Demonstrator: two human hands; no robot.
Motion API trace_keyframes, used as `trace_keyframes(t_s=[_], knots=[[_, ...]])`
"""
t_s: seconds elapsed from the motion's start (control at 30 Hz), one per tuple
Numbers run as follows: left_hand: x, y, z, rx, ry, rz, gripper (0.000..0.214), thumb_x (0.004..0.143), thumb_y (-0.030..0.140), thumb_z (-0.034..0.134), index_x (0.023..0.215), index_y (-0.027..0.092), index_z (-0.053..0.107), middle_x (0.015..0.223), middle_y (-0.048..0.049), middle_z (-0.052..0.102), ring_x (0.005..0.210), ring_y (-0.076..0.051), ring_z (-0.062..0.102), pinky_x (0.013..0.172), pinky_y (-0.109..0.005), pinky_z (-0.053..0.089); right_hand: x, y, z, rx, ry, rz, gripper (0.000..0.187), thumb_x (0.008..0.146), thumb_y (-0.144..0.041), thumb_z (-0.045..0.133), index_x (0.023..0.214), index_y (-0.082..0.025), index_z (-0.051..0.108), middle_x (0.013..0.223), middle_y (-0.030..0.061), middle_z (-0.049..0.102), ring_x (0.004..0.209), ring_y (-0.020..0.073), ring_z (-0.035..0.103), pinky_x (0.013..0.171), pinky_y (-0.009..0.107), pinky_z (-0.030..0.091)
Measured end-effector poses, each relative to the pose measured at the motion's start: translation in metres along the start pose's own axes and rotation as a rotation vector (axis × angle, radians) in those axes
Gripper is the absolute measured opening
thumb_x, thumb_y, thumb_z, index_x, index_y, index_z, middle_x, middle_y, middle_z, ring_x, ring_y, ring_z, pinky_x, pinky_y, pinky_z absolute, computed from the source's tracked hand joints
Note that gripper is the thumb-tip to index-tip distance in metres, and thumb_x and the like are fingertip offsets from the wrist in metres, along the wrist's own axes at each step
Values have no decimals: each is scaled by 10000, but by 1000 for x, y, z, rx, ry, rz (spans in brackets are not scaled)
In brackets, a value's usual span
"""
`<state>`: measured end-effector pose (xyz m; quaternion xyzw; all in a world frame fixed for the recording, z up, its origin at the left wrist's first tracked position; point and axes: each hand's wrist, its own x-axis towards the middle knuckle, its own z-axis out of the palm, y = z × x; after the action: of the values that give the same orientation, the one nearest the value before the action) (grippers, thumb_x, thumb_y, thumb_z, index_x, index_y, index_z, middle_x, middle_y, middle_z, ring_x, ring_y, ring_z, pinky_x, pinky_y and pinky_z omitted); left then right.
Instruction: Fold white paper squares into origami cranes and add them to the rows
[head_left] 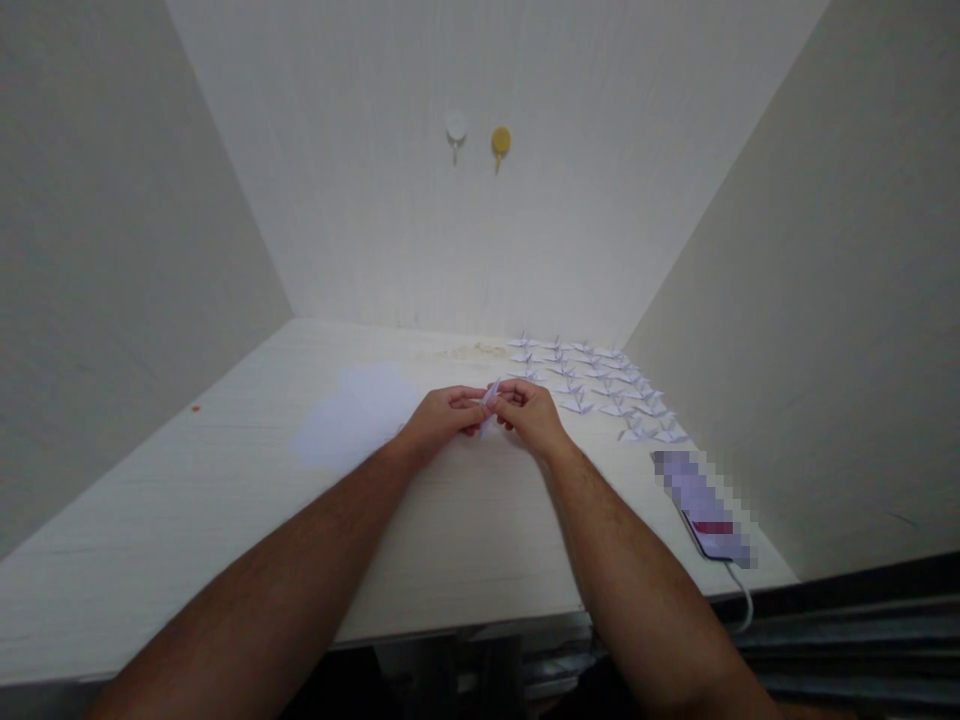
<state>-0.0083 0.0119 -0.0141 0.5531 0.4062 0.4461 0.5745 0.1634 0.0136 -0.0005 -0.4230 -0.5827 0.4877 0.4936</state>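
Observation:
A small folded white paper crane (491,393) is held between my two hands, above the middle of the table. My left hand (448,412) pinches it from the left with thumb and fingers. From the right, my right hand (531,412) grips it the same way, and the fingertips of both hands nearly meet. Pointed paper tips stick out above and below the fingers; the rest of the crane is hidden behind them. Several finished-looking paper cranes (577,405) stand in rows to the right of my right hand.
White paper (356,410) lies left of my hands. A phone (701,510), partly pixelated, rests near the right edge with a white cable (744,600) hanging off. Walls enclose the table (450,560) on three sides. A white hook (456,128) and yellow hook (501,142) are on the back wall.

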Motion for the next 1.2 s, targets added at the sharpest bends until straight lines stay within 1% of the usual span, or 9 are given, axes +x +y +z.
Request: trace_keyframes(t_s=[0.37, 0.5, 0.63, 0.73, 0.8, 0.93, 1.0, 1.1, 1.2], knots=[[-2, 5, 2, 39, 36, 10, 451, 695, 355, 782, 1065, 103, 723, 667, -20, 673, 555, -110, 549, 578, -257, 433, -1, -3, 0, -25, 5, 5, 341, 627, -390, 757, 876, -169, 684, 629, -19, 632, 485, 83, 502, 478, 224, 385], [-1, 4, 2, 56, 85, 7, 494, 671, 340, 784, 1090, 88, 711, 683, -21, 681, 571, -119, 573, 603, -272, 468, 0, 0, 0, -58, 28, -1, 269, 646, -339, 699, 851, -169, 661, 606, -33, 603, 482, 90, 497, 468, 224, 374], [-3, 9, 4, 97, 117, 31, 562, 643, 345, 806, 1124, 76, 694, 671, -16, 684, 571, -117, 580, 594, -260, 465, 2, 7, -1, -221, 68, -64, 96, 664, -267, 618, 712, -184, 618, 567, -44, 557, 517, 95, 487, 486, 219, 343], [-5, 14, 7, 124, 137, 42, 494, 674, 319, 765, 1103, 80, 708, 634, -16, 680, 563, -122, 588, 598, -261, 477, 3, 10, -2, -324, 99, -97, 63, 653, -244, 587, 622, -191, 570, 547, -43, 536, 517, 94, 464, 489, 221, 322], [-5, 14, 7, 94, 152, 36, 436, 701, 281, 715, 1092, 89, 713, 642, -29, 695, 559, -127, 600, 609, -271, 494, 4, 9, -2, -281, 98, -56, 50, 639, -238, 560, 638, -192, 582, 541, -41, 550, 494, 95, 468, 482, 224, 339], [-2, 9, 4, -12, 176, 34, 365, 698, 263, 698, 1026, 104, 711, 641, -48, 704, 561, -138, 624, 605, -277, 500, 4, 5, 0, -114, 97, 22, 160, 614, -270, 572, 754, -197, 592, 532, -51, 569, 446, 99, 484, 445, 221, 361], [-1, 5, 3, -61, 186, 26, 336, 678, 285, 727, 964, 109, 703, 633, -52, 698, 577, -154, 645, 601, -284, 505, 3, 5, 1, -68, 105, 19, 210, 602, -282, 594, 795, -213, 548, 537, -68, 564, 436, 99, 488, 425, 213, 360], [0, 4, 3, -111, 191, 6, 334, 649, 306, 771, 912, 118, 686, 647, -48, 692, 608, -173, 672, 599, -293, 516, 3, 7, 1, -35, 133, -26, 227, 596, -277, 590, 776, -239, 457, 551, -93, 544, 425, 88, 461, 413, 205, 362], [-1, 5, 5, -133, 187, -4, 334, 635, 299, 793, 894, 125, 674, 678, -43, 694, 640, -182, 695, 602, -290, 528, 4, 9, 0, -66, 119, -59, 161, 601, -263, 562, 740, -231, 487, 550, -84, 534, 437, 87, 451, 433, 213, 368]])
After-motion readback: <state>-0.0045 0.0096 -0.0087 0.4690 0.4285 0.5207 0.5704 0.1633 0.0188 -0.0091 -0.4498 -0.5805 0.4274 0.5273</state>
